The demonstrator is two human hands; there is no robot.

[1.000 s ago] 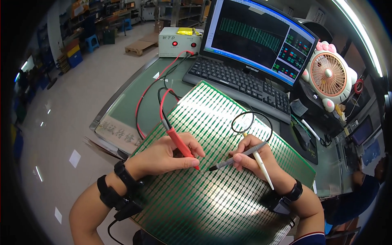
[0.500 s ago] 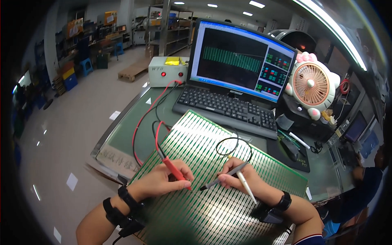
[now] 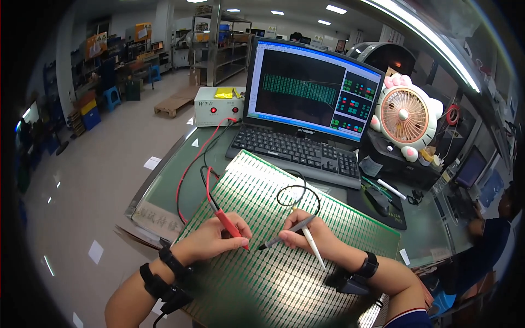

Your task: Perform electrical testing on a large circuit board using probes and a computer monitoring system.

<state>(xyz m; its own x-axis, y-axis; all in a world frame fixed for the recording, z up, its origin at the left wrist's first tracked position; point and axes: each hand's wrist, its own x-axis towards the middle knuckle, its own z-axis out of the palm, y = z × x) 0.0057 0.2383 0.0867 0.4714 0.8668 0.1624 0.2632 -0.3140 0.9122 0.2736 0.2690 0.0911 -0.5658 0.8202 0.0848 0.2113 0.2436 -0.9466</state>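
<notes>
A large green circuit board panel [image 3: 350,232] with rows of pale metallic strips lies tilted across the bench before me. My left hand [image 3: 219,240] is closed around a red test probe [image 3: 228,223], its tip pointing down at the panel. Close by on the right, my right hand [image 3: 309,236] pinches a grey probe [image 3: 283,234] with a black tip, angled toward the red one. A white pen-like stick [image 3: 314,250] also sits in that hand, pointing down toward me. The two probe tips are a short gap apart; whether either touches the panel I cannot tell.
Behind the panel stand a black keyboard [image 3: 295,152] and a monitor [image 3: 299,82] with a green pattern. Red and black leads run to a pale box [image 3: 219,110] at left. On the right are a mouse [image 3: 377,201], a pink-and-white fan [image 3: 404,116] and another person's sleeve [image 3: 489,249].
My view has shifted slightly, so the bench things sit a little further left. Both probes have moved slightly over the panel, still in hand. The monitor's green bars now look more broken up.
</notes>
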